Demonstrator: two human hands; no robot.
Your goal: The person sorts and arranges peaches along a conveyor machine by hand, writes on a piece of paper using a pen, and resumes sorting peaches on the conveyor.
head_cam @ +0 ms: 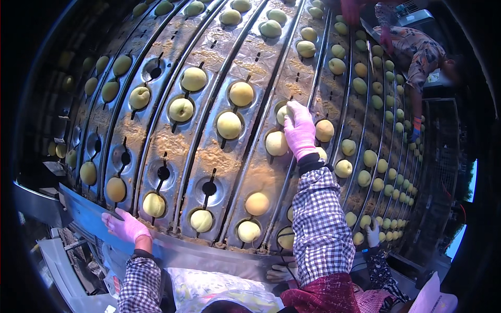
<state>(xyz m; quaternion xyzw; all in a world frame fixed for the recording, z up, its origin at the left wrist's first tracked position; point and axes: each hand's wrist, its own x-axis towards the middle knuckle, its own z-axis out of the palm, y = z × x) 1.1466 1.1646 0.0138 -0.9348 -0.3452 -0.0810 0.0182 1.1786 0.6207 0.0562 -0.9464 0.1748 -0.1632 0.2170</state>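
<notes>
My left hand, in a pink glove, rests with fingers apart on the metal edge of a slatted machine bed, holding nothing. My right hand, in a matching pink glove, reaches over the bed, its fingertips on a pale yellow-green fruit, perhaps a peach or apricot, in a metal cup. Whether the fingers grip it is unclear. Just below and left of that hand sits a pale fruit, and an orange-tinged fruit lies to its right. Each metal slat has round cups with slots, most of them holding fruit.
Empty cups show in several slats, amid brown pulp. A metal rail borders the near side. At lower right are a co-worker's white-gloved hand and another pale glove. A person in patterned clothes bends over the far side.
</notes>
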